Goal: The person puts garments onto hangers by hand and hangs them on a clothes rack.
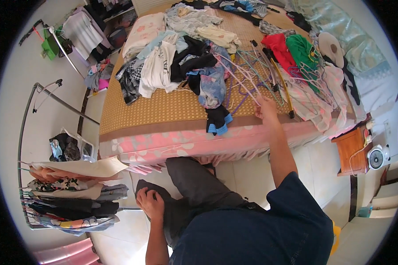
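Observation:
My right hand [266, 109] reaches out over the front edge of the bed, its fingers closed on the near end of a pale pink clothes hanger [238, 81]. That hanger stretches away toward the clothes pile and crosses several purple and teal hangers [252, 66] lying on the woven mat. My left hand [150, 203] rests on my dark-trousered knee, holding nothing, its fingers loosely bent and apart. Left of the hangers lie a tie-dyed blue and pink garment [212, 88], a black and blue piece [218, 120] at the mat's edge and a white shirt [158, 73].
A clothes rack [26, 145] with hung garments stands at my left. On the bed's right side are a red garment [278, 51], a green one [303, 48] and more hangers [316, 81]. A wooden nightstand [351, 150] and a small fan [376, 157] are at the right.

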`<state>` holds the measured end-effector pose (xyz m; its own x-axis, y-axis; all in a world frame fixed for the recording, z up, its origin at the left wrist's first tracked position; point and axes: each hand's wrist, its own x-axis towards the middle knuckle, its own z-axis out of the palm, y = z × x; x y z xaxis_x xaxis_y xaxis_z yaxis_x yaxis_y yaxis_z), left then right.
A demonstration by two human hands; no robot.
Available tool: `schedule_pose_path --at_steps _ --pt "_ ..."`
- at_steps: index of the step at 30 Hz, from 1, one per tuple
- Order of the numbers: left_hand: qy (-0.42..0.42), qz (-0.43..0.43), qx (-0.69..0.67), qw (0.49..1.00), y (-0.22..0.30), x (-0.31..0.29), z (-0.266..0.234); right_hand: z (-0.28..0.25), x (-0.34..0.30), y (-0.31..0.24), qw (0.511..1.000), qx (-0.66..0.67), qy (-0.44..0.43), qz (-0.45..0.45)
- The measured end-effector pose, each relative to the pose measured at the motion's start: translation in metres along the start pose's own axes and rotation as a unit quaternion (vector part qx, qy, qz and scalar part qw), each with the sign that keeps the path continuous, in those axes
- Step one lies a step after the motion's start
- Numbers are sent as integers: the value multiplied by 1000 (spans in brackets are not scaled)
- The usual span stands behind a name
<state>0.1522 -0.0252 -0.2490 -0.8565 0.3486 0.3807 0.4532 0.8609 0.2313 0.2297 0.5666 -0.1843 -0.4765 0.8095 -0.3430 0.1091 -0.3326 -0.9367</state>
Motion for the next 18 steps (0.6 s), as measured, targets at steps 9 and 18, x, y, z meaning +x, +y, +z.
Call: schedule_pose_path --at_steps 9,18 --pt "-11 -15 26 999 6 3 4 16 -35 16 881 453 -134 29" --pt "-20 -16 30 999 9 1 6 16 -7 7 804 544 -223 91"
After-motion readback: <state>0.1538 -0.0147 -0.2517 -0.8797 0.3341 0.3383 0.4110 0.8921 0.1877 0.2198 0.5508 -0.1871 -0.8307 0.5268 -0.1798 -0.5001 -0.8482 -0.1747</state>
